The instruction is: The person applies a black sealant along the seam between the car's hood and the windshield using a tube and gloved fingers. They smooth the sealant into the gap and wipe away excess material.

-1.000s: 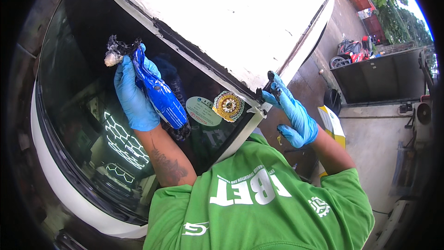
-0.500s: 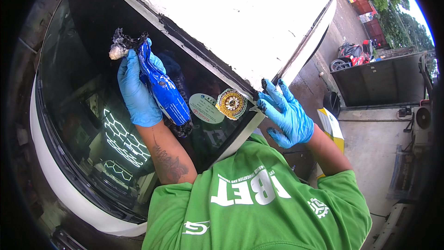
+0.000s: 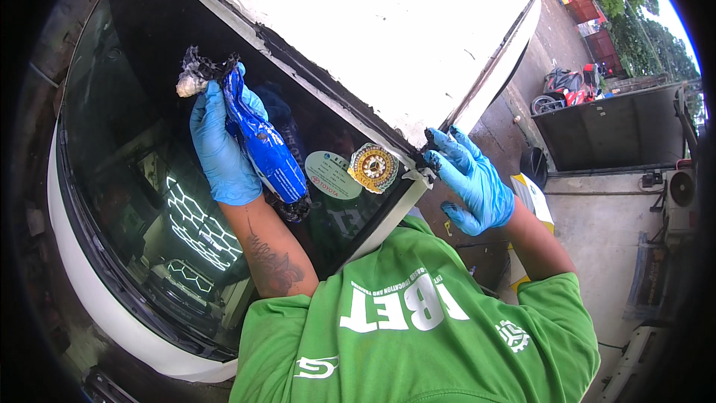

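My left hand (image 3: 216, 142), in a blue glove, is closed around a blue foil sealant pack (image 3: 272, 153). Black residue smears the pack, and a crumpled clear-and-black wad (image 3: 200, 75) sticks out at its upper end. This hand is above the dark windshield (image 3: 142, 179) of a white vehicle. My right hand (image 3: 477, 186), gloved too, is at the roof's near corner with fingers spread. Black sealant coats its fingertips, which touch or nearly touch the corner. A dark, uneven seam (image 3: 317, 82) follows the edge between glass and white roof (image 3: 373, 37).
A round gold sticker (image 3: 373, 168) and a pale oval sticker (image 3: 333, 175) are on the glass near the corner. Right of the vehicle are a yellow-and-white box (image 3: 531, 201), a dark panel (image 3: 615, 134) and a red wheeled machine (image 3: 570, 86).
My right hand has shifted slightly right and toward me along the roof corner, its fingers still spread. My left hand and the sealant pack have hardly moved.
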`<state>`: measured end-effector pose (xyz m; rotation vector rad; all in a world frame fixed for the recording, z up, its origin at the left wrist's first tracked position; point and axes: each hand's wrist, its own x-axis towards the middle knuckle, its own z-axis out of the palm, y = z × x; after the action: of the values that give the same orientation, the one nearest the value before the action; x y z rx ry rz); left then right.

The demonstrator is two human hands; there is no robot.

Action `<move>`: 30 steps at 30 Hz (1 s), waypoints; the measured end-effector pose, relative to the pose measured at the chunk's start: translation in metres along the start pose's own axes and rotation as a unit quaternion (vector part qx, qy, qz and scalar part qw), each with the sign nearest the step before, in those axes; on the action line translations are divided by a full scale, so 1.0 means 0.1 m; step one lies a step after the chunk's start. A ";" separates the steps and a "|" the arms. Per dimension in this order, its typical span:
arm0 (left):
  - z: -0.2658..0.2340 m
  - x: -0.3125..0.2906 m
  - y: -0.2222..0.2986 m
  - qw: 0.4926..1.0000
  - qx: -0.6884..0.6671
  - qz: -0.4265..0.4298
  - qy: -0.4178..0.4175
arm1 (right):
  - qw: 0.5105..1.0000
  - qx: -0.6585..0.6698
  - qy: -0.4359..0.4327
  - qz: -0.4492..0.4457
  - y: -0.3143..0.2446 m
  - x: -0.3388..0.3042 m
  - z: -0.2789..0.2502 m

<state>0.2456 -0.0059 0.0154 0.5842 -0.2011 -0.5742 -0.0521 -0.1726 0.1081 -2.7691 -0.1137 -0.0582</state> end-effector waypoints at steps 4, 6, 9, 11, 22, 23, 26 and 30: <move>0.00 0.00 0.00 1.000 0.005 -0.003 -0.010 | 0.998 0.057 0.040 -0.008 0.09 -0.06 0.02; 0.01 0.00 0.00 1.000 0.007 -0.004 -0.016 | 0.987 0.136 0.077 0.019 0.12 -0.14 0.07; 0.02 0.01 0.00 1.000 0.003 -0.004 0.002 | 0.969 0.218 0.111 0.043 0.14 -0.17 0.07; 0.00 0.01 0.00 1.000 0.000 -0.001 -0.008 | 0.969 0.213 0.125 0.029 0.16 -0.19 0.06; 0.00 0.01 0.00 0.999 -0.032 0.001 -0.036 | 0.998 -0.058 -0.011 0.006 0.03 -0.01 -0.11; 0.00 0.02 0.00 0.999 -0.030 0.005 -0.027 | 0.996 -0.086 -0.016 -0.029 0.03 0.00 -0.07; 0.03 0.00 0.00 1.000 0.000 0.002 -0.013 | 0.987 -0.142 -0.069 -0.025 0.02 -0.02 0.00; 0.06 -0.01 0.02 1.000 0.019 -0.010 -0.010 | 0.998 -0.036 0.051 -0.018 0.18 -0.16 -0.01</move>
<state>0.2436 -0.0067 0.0210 0.6181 -0.2247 -0.5974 -0.0660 -0.1910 0.1016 -2.8288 -0.1379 -0.2159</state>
